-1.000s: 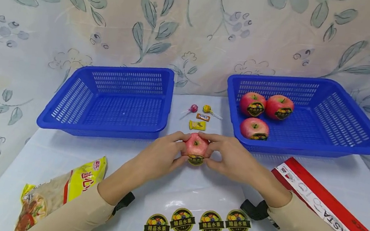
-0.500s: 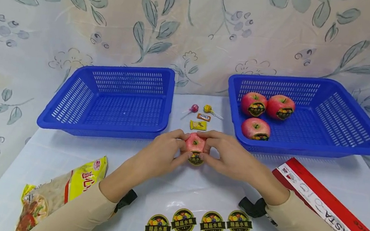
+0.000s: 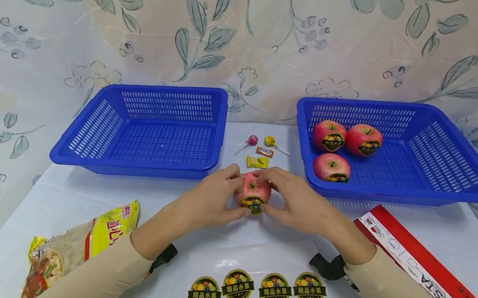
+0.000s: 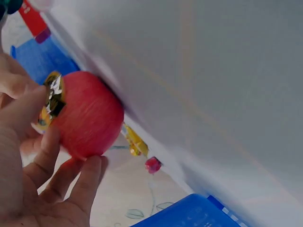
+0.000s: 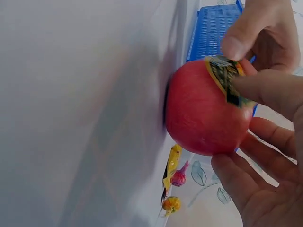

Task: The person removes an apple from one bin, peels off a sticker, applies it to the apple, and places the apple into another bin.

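Observation:
A red apple (image 3: 263, 190) sits on the white-covered table between both hands. On its near side is a round black-and-gold fruit sticker (image 3: 252, 204). My left hand (image 3: 212, 196) holds the apple from the left, fingers curled along its side and thumb by the sticker's lower edge. From the right, my right hand (image 3: 301, 202) grips it, with fingertips at the top and the thumb at the sticker's right edge. In the right wrist view, the right thumb overlaps the sticker (image 5: 221, 75), whose edge stands slightly off the apple's skin.
Nearer me lies a clear sheet (image 3: 253, 255) with several matching stickers. A blue basket (image 3: 129, 168) stands left; another blue basket (image 3: 399, 192) at right holds 3 stickered apples. Lollipops and wrapped candies (image 3: 257, 162) lie behind the hands. A noodle bag (image 3: 84, 244) and a red pasta box (image 3: 425, 276) flank the sheet.
The left thumb has slid down off the sticker's left side, and the right thumb has shifted toward its right edge. The apple stays in both hands with little movement.

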The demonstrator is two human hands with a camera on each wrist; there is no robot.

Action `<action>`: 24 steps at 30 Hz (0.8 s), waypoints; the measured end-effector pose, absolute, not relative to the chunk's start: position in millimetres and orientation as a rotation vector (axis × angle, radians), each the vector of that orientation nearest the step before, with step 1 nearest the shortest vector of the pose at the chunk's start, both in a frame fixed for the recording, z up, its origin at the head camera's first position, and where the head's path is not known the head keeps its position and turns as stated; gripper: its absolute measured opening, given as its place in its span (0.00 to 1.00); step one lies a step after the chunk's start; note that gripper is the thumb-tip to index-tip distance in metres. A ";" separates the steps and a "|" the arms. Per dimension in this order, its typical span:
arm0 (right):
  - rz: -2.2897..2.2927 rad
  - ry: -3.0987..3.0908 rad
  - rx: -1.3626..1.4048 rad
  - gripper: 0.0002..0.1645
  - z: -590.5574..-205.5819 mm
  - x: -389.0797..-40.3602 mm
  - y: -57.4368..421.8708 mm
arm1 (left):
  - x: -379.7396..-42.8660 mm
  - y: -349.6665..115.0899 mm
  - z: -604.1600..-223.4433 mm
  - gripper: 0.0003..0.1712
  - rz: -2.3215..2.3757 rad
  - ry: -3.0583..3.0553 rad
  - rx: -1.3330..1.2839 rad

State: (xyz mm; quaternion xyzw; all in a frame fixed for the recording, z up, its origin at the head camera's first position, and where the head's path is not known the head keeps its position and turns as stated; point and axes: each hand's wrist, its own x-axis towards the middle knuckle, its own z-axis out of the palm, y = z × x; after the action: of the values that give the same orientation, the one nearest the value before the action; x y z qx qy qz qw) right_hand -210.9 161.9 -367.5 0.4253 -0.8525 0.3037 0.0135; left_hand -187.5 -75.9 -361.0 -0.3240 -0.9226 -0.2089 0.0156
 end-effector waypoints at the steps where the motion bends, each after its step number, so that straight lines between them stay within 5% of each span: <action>1: 0.941 -2.660 1.334 0.30 -368.0 -211.6 162.5 | -187.7 -75.2 -361.5 0.15 -0.646 -2.875 -1.006; 4: 0.898 -2.668 1.353 0.38 -368.8 -213.5 163.4 | -188.1 -74.0 -362.4 0.17 -0.639 -2.871 -1.000; 24: 0.808 -2.803 1.418 0.48 -364.2 -220.3 162.5 | -196.2 -67.8 -352.4 0.20 -0.597 -2.911 -1.077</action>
State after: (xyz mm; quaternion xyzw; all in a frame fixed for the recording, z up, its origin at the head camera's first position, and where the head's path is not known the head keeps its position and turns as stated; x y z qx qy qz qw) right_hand -220.3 162.5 -364.2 0.4365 -0.8631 0.2489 -0.0507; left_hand -196.2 -67.8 -352.4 -0.3407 -0.9210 -0.1888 -0.0094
